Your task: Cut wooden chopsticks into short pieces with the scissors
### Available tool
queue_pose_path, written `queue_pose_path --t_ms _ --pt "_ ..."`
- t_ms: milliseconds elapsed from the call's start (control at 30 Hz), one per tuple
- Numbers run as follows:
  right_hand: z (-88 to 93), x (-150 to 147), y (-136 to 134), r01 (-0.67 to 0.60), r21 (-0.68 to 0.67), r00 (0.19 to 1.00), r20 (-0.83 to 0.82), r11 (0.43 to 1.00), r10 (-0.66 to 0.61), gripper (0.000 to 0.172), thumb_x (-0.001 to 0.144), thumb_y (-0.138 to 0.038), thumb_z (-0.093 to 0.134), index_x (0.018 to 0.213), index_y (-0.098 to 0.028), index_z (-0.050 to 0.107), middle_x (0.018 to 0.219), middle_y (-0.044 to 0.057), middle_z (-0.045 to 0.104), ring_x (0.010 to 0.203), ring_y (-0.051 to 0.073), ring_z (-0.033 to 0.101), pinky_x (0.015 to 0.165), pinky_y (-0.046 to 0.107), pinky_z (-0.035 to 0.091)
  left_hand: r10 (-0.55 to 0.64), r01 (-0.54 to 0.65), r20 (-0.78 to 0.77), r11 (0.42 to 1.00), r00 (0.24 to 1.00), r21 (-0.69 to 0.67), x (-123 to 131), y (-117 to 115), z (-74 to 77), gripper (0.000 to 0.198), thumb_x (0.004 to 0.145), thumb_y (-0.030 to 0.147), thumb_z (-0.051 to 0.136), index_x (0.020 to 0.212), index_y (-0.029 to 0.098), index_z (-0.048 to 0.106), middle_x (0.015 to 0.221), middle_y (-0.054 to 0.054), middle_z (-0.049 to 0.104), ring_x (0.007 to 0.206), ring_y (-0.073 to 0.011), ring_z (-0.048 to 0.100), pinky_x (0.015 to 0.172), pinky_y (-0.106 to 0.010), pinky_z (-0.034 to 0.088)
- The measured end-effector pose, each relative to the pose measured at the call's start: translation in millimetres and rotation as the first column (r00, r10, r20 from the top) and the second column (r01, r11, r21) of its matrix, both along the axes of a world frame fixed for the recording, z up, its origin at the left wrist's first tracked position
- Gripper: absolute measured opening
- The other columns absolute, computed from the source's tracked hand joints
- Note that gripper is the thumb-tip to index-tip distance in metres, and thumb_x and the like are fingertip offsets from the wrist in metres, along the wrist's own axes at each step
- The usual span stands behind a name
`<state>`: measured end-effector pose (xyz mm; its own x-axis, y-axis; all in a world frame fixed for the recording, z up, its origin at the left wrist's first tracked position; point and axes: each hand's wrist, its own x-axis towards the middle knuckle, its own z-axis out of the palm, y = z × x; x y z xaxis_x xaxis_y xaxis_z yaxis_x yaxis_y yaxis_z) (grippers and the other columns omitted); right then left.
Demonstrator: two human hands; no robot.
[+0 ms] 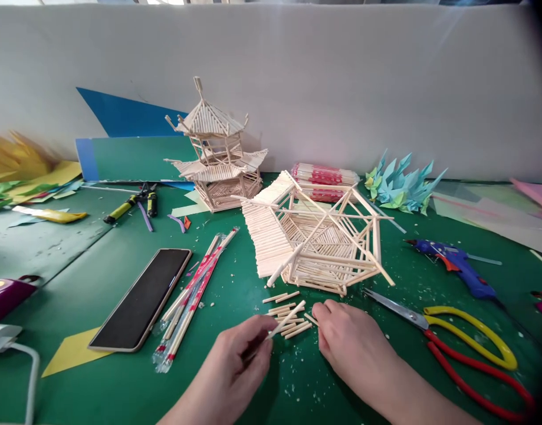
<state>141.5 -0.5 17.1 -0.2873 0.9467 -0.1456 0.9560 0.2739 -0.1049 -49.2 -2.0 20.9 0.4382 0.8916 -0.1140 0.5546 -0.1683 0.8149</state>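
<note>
My left hand [237, 363] is closed in a pinch on a thin wooden stick [287, 319], which slants up to the right over a small pile of short cut sticks [297, 328]. My right hand [352, 342] lies to the right of the pile, fingers curled, with a short stick [311, 319] poking out at its fingertips. Just behind both hands stands an open six-sided stick frame [328, 260]. Close-set sticks cover its left roof side [271, 233]; the other sides show bare struts.
Scissors [419, 319] lie open on the right, near a blue glue gun [460, 265]. On the left are a phone [142, 301], wrapped sticks [197, 295] and pliers [131, 203]. A stick pagoda [217, 153], stick packs [324, 180] and blue folded paper [406, 183] stand behind.
</note>
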Motion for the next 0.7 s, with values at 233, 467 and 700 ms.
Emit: queue_pose_path --t_ms 233,467,700 --pt "-3.3 5.5 -0.1 0.006 0.008 0.998 -0.061 1.0 -0.006 0.024 0.071 -0.003 0.047 0.088 -0.014 0.059 0.077 0.009 0.064 0.072 0.026 0.062 0.061 0.035 0.047 -0.063 0.063 0.0 0.99 0.998 0.128 14.0 6.7 -1.1 0.021 0.087 0.02 0.041 0.09 0.017 0.061 0.079 -0.004 0.065 0.07 -0.0135 0.059 0.064 -0.018 0.042" --pt "-15.6 20.3 -5.2 0.064 0.05 0.973 -0.225 0.997 -0.051 0.023 0.072 -0.006 0.044 0.085 -0.019 0.057 0.078 0.002 0.061 0.073 0.018 0.059 0.064 0.029 0.043 -0.033 0.035 0.037 0.997 0.999 -0.07 28.6 18.1 -2.7 0.027 0.089 0.028 0.036 0.08 0.017 0.059 0.064 0.001 0.055 0.058 -0.0117 0.049 0.055 -0.019 0.037" --pt "-15.0 28.2 -10.7 0.242 -0.128 0.739 -0.618 0.962 -0.268 0.013 0.065 -0.009 0.049 0.071 -0.02 0.051 0.06 -0.005 0.048 0.051 0.01 0.043 0.049 0.021 0.035 -0.038 0.084 0.136 0.934 0.99 -0.348 42.2 22.9 3.8 0.029 0.087 0.037 0.038 0.067 0.017 0.048 0.057 0.005 0.04 0.046 -0.0079 0.036 0.042 -0.018 0.029"
